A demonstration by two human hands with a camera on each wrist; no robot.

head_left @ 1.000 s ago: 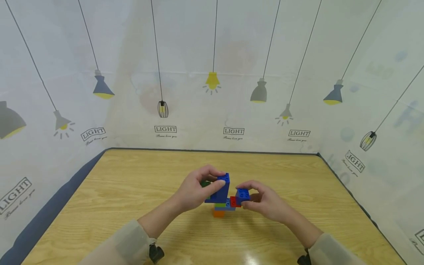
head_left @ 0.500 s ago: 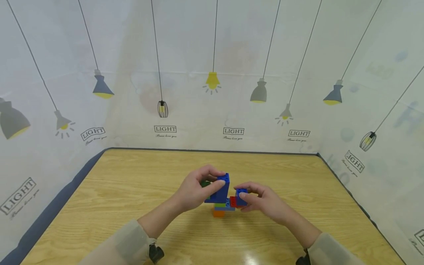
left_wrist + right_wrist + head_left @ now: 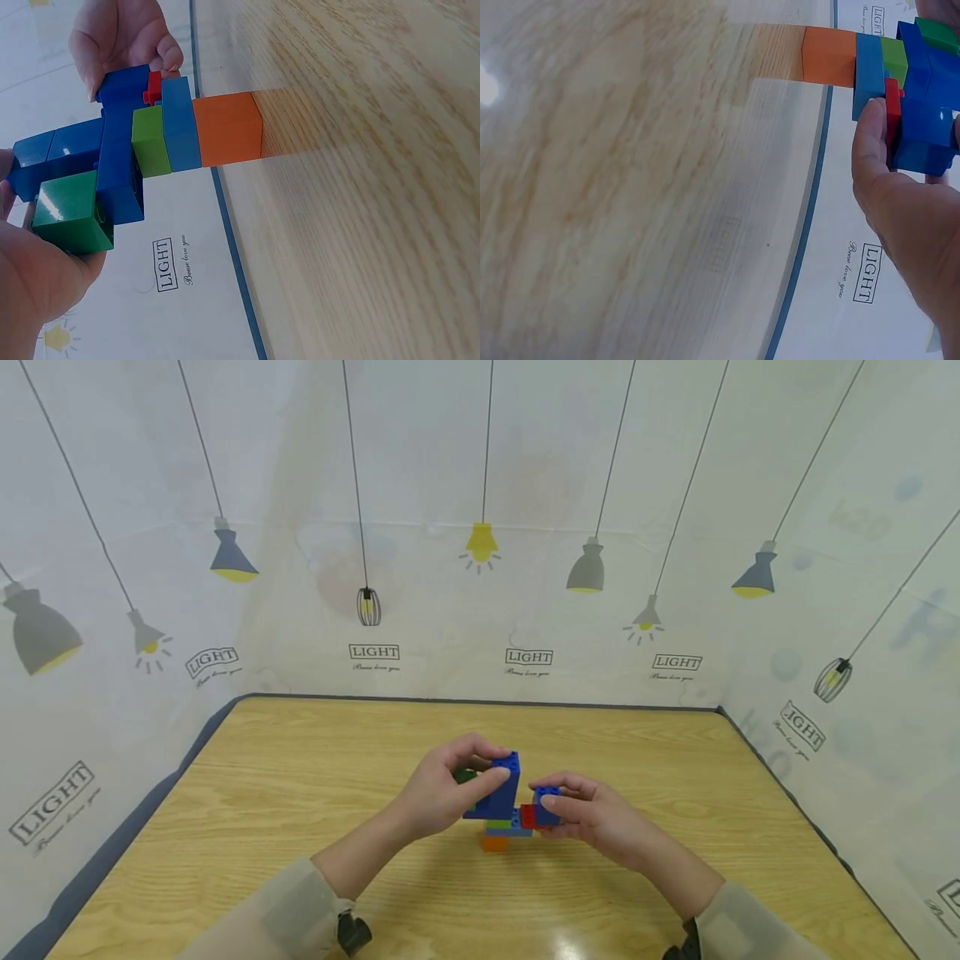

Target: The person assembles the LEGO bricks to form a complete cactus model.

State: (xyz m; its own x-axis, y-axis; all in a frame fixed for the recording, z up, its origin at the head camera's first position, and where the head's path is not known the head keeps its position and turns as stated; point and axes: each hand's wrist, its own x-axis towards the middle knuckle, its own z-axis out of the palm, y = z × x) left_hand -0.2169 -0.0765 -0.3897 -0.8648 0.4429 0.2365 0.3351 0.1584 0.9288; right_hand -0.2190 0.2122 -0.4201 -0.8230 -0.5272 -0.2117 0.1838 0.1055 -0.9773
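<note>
A structure of toy building bricks stands upright on the table, an orange brick (image 3: 229, 129) at its foot. Above that come a light blue brick (image 3: 180, 124), a lime green brick (image 3: 152, 141) and a long dark blue brick (image 3: 120, 176). My left hand (image 3: 438, 789) grips the upright blue stack (image 3: 504, 787) at the top, its palm beside a dark green brick (image 3: 73, 214). On the right side, my right hand (image 3: 603, 817) pinches a blue brick (image 3: 924, 139) lying directly over a red brick (image 3: 892, 112), with fingers below the red one.
The wooden table (image 3: 300, 752) extends around the bricks and reflects a bright light near its front. Behind and at both sides hangs a pale wall covering (image 3: 420, 468) printed with lamps. A dark edge (image 3: 600, 703) borders the table's back.
My right thumb has moved up from low on the blue brick to its near face. That brick has shifted slightly left over the red one. My left hand keeps its place.
</note>
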